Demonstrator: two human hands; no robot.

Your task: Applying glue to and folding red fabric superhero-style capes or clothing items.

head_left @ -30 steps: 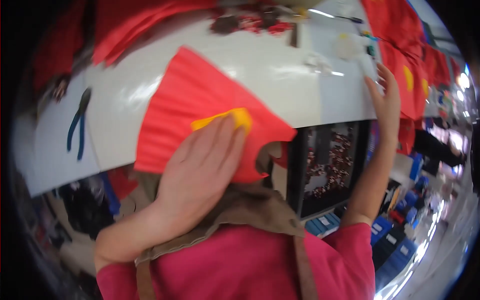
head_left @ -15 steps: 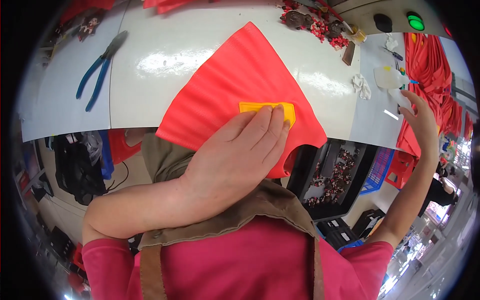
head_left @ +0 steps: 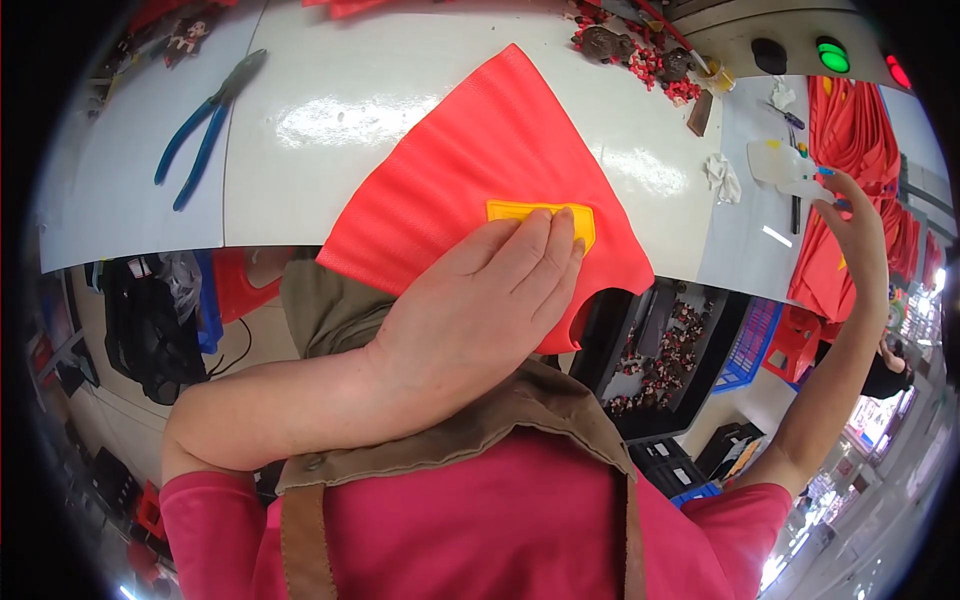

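A red, fan-shaped, leather-like piece lies over the near edge of the white table, its lower corner hanging off. On it sits a yellow five-sided patch. My left hand lies on the patch with fingers stretched out side by side, fingertips touching it; the thumb is hidden. Far to the right, my right hand is closed around the neck end of a small translucent bottle with a blue tip, partly hidden by the fingers. Another translucent bottle with a blue tip lies beside it.
Blue-handled pliers lie at left. Red and brown small figures, a crumpled tissue and a brown block are on the right side. A stack of red pieces lies at far right. Below the table edge stands a black tray.
My right hand has closed from a spread reach onto the small bottle, which has shifted slightly away from me. My left hand stays on the patch.
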